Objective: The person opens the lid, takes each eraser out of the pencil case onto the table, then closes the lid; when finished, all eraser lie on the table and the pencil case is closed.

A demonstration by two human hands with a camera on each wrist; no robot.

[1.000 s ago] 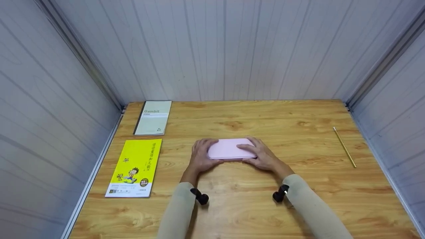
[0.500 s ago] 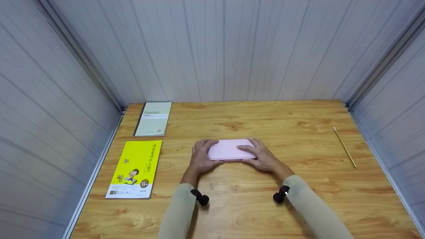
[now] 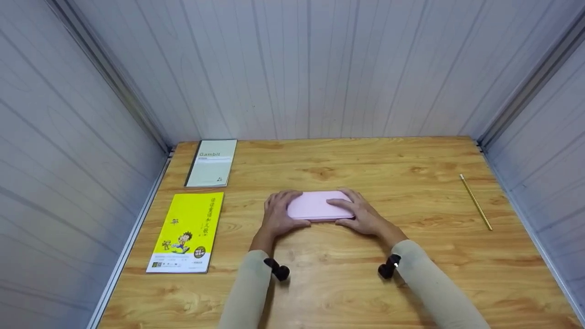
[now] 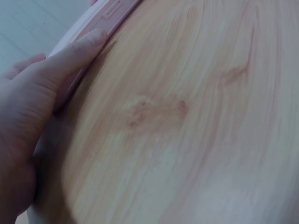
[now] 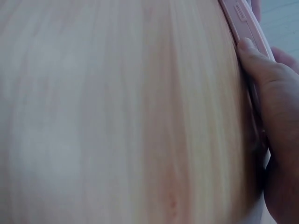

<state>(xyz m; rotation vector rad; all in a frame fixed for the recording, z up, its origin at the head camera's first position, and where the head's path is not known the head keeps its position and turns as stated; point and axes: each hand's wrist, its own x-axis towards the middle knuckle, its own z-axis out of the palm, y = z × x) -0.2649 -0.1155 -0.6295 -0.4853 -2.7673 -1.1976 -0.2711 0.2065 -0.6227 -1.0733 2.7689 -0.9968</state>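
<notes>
A pink pencil case (image 3: 317,205), flat and rounded at the corners, lies on the wooden table in the head view. My left hand (image 3: 278,215) grips its left end, thumb along the near side and fingers round the far corner. At the other end my right hand (image 3: 364,217) holds it likewise, one finger lying over the lid. Both wrist views show a thumb against the case's near side, where a small rectangular catch (image 5: 240,12) sits. The lid appears closed. The far fingers are partly hidden behind the case.
To the left lie a yellow book (image 3: 187,228) with a cartoon figure and, behind it, a pale notebook (image 3: 211,171) marked Gambit. A gold pencil (image 3: 476,202) rests at the right. Panel walls (image 3: 311,68) close off the back and both sides of the table.
</notes>
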